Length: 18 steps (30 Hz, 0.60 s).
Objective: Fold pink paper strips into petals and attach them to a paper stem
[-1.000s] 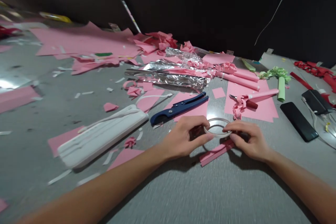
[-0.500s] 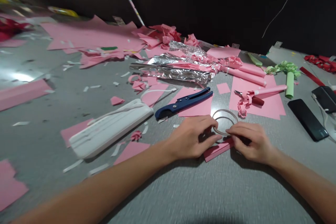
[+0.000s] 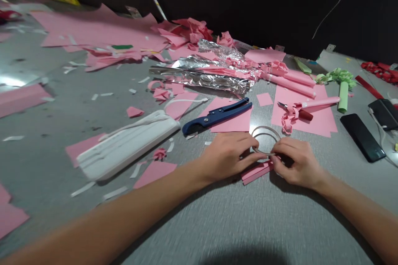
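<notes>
A thin, ring-shaped roll of tape point(image 3: 265, 127) is between my hands. My left hand point(image 3: 230, 154) pinches its left side between thumb and fingers. My right hand point(image 3: 295, 159) grips its near right edge, fingertips pressed together. Under the ring and fingers lies a folded pink paper strip point(image 3: 256, 173), its right end partly covered by my right hand. Just beyond my left hand, a pair of blue-handled scissors or cutters point(image 3: 217, 116) rests on pink paper.
A white power strip-like block point(image 3: 129, 145) lies left. Crumpled foil point(image 3: 214, 80) and pink paper rolls point(image 3: 292, 85) spread behind. A craft knife point(image 3: 304, 114) sits on pink sheets. A black phone point(image 3: 362, 137) is right, near a green paper flower point(image 3: 342, 87).
My right fingers have shifted toward the near edge of the tape roll, closer to my left fingertips. The whole view has moved slightly; the other things lie as before.
</notes>
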Each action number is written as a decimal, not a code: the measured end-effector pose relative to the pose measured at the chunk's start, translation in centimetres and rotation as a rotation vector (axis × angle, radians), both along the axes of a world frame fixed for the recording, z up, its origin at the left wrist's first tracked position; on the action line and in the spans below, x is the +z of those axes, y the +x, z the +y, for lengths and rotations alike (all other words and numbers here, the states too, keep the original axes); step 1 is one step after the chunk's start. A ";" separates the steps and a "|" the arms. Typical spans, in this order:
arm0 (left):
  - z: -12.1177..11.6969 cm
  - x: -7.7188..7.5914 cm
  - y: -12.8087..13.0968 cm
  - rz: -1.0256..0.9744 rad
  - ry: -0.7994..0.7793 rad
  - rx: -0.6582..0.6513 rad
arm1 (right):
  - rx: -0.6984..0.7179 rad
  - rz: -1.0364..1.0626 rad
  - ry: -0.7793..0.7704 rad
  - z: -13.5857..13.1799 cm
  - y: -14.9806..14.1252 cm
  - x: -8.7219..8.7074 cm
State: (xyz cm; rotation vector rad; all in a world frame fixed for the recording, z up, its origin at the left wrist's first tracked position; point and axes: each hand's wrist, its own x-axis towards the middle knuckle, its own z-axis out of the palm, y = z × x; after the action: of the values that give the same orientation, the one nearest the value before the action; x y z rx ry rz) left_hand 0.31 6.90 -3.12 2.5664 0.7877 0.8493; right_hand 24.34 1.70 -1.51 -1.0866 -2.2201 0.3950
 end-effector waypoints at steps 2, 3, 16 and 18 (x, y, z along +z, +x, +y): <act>0.0 0.0 0.0 0.024 0.033 -0.019 | -0.006 -0.011 0.023 0.0 -0.1 -0.1; 0.0 0.1 0.0 0.042 0.041 -0.028 | -0.008 -0.015 0.031 0.0 -0.1 -0.1; 0.0 0.0 0.0 0.019 0.029 -0.032 | 0.023 0.019 0.002 -0.2 0.2 0.1; 0.0 0.0 0.0 0.005 0.040 -0.029 | 0.021 0.010 0.011 -0.2 0.2 0.1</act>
State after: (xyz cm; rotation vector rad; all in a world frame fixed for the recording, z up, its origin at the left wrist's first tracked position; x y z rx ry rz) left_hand 0.35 6.93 -3.08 2.6093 0.7400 0.8578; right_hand 24.52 1.54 -1.38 -1.0544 -2.2242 0.3962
